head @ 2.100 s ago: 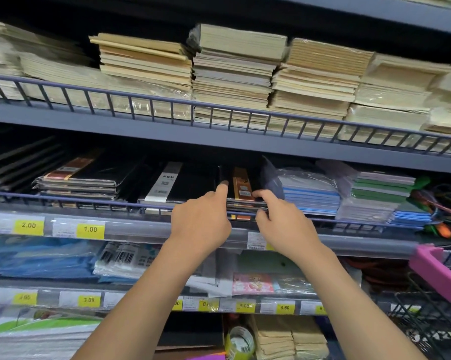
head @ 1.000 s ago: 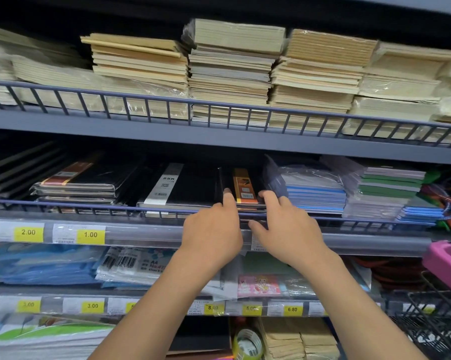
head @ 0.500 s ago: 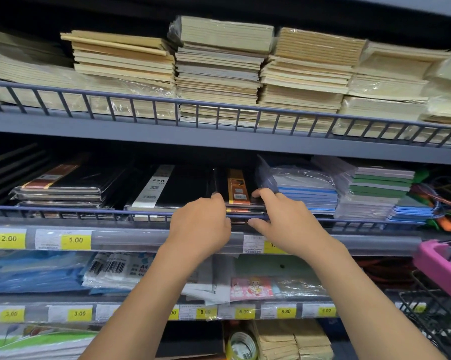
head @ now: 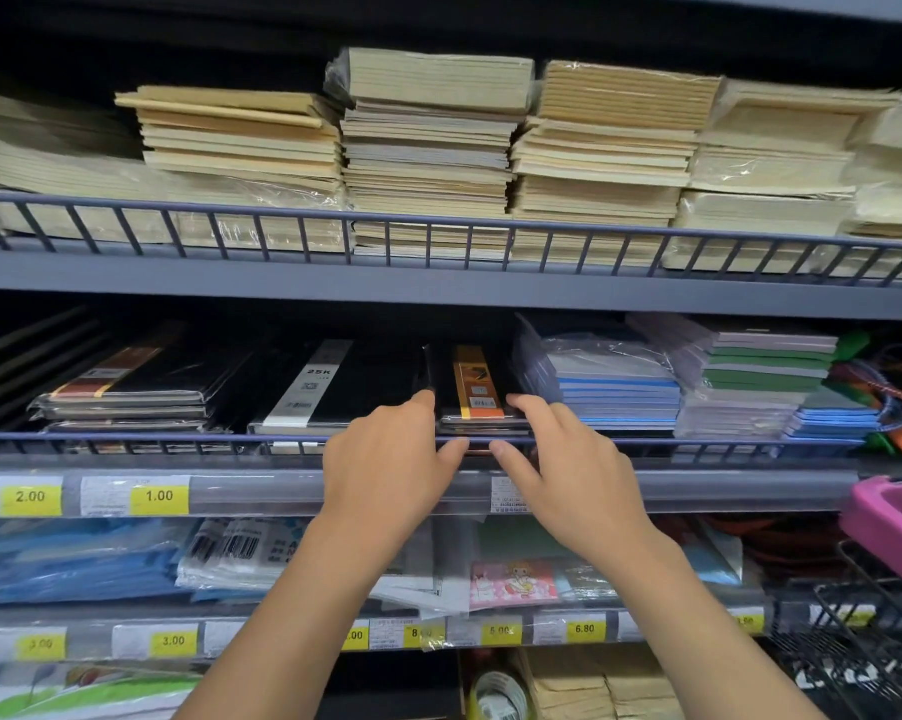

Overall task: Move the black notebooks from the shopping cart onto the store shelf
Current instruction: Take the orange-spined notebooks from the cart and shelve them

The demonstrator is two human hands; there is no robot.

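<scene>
Both hands' fingers (head: pixel 422 402) pinch the black notebooks (head: pixel 482 415), whose lower edges the shelf rail (head: pixel 178 438) hides.

Black notebooks (head: pixel 477 379) in glossy plastic wrap; shelf rail (head: pixel 178 438) matt painted metal wire; upper stacks (head: pixel 428 148) matt paper.

One head-worn wide-angle view looks forward, close to the grey metal store shelf (head: pixel 438 298), facing it almost squarely. Its middle tier sits centre frame, both forearms reach in from the near edge, and the pink-handled wire shopping cart (head: pixel 885 517) clips the right border.
</scene>
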